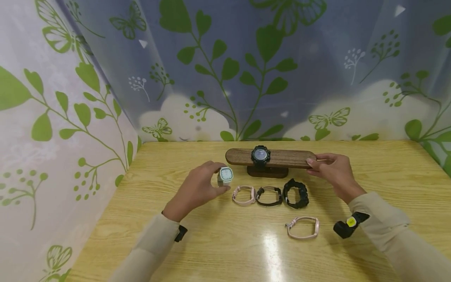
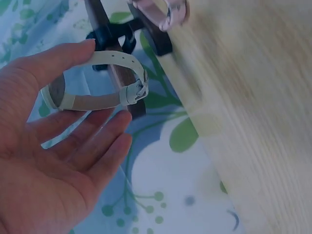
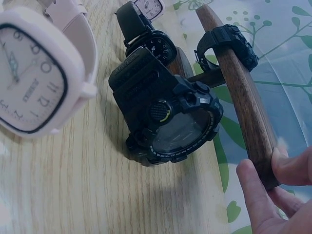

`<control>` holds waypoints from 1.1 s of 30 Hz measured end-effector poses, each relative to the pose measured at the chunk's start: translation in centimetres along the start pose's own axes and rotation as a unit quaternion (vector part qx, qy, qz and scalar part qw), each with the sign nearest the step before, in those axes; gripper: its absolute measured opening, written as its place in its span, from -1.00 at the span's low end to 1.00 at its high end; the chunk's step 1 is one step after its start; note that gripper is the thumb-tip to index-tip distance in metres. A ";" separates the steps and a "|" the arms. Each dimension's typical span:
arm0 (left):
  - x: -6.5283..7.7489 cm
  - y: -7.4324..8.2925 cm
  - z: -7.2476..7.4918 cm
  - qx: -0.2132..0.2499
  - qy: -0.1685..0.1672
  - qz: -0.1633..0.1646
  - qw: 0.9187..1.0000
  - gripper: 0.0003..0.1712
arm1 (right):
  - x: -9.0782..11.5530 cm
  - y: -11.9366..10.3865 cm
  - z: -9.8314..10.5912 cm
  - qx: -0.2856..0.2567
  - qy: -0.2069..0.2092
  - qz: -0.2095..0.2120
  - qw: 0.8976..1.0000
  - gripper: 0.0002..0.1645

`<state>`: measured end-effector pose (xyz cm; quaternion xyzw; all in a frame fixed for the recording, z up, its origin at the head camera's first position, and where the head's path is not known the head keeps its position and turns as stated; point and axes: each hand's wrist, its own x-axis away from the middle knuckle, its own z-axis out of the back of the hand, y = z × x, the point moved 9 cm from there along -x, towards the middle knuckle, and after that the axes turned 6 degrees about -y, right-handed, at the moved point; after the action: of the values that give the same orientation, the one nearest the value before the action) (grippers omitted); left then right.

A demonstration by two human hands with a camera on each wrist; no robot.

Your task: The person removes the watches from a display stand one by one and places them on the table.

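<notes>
My left hand (image 1: pixel 199 186) pinches a pale mint watch (image 1: pixel 226 173) between thumb and fingers, just off the left end of a dark wooden watch stand (image 1: pixel 287 158). In the left wrist view the strap (image 2: pixel 95 102) of this watch is buckled into a loop, its face turned toward the palm. A chunky black watch (image 1: pixel 260 155) is wrapped around the stand's bar, left of the middle. At the bar's right end, my right hand (image 1: pixel 336 172) grips the wood with thumb and fingers. The right wrist view shows this bar (image 3: pixel 243 102) from its held end.
In front of the stand, a pink watch (image 1: pixel 244 196), a slim black watch (image 1: pixel 269 196) and a bulky black watch (image 1: pixel 296 194) stand in a row. Another pink watch (image 1: pixel 303 228) lies nearer on the wooden table (image 1: pixel 225 254). A leaf-patterned curtain (image 1: pixel 303 98) hangs behind the table.
</notes>
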<state>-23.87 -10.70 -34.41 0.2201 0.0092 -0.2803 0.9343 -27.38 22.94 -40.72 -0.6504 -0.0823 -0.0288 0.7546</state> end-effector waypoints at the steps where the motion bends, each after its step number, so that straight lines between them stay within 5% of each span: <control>1: 0.2 0.3 -0.2 0.004 -0.002 -0.004 1.000 -0.39 | 0.0 0.0 0.0 0.000 0.000 0.000 1.000 -0.23; 9: 0.9 2.4 -2.2 0.031 -0.047 -0.035 0.998 -0.44 | -0.1 0.1 0.0 -0.004 0.000 -0.002 1.000 -0.22; 25: 0.6 7.7 -7.6 -0.110 -0.150 -0.084 0.979 -0.42 | -0.1 0.1 0.0 0.003 0.001 -0.002 1.000 -0.23; 33: -0.3 9.3 -9.7 -0.126 -0.179 -0.093 0.971 -0.49 | 0.0 0.0 0.0 0.004 0.000 -0.004 1.000 -0.22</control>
<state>-18.18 0.46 -39.38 0.0453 -0.1026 -0.3977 0.9106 -27.33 22.91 -40.77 -0.6472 -0.0850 -0.0311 0.7570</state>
